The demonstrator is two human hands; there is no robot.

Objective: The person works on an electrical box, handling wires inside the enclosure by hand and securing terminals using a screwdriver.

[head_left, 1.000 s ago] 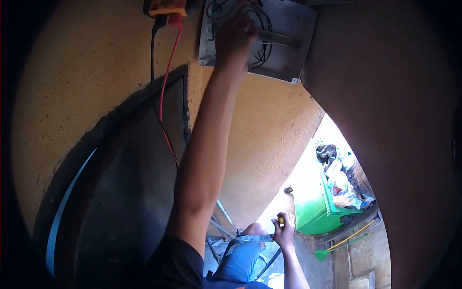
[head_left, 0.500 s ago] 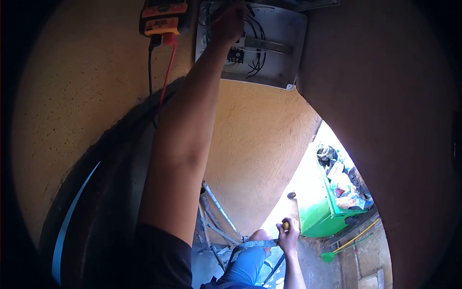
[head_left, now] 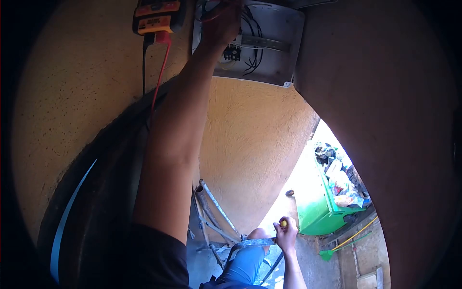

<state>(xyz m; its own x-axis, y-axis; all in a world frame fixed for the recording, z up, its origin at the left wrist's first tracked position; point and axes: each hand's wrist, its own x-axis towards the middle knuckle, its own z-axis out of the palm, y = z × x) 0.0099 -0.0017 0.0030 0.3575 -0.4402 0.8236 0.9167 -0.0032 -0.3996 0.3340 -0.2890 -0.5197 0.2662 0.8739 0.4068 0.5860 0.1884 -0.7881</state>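
And here's the open box [head_left: 275, 66], up on the wall [head_left: 250, 130], with the left hand [head_left: 221, 23] at its top-left corner, fingers too dark to call open or closed! 1 black terminal block [head_left: 232, 53] sits nearer the bottom edge, black wires [head_left: 260, 53] curving right of it. Left of the box, 1 orange-and-black meter [head_left: 159, 18]; down low, the right hand [head_left: 287, 236] grips 1 yellow object [head_left: 284, 224]!
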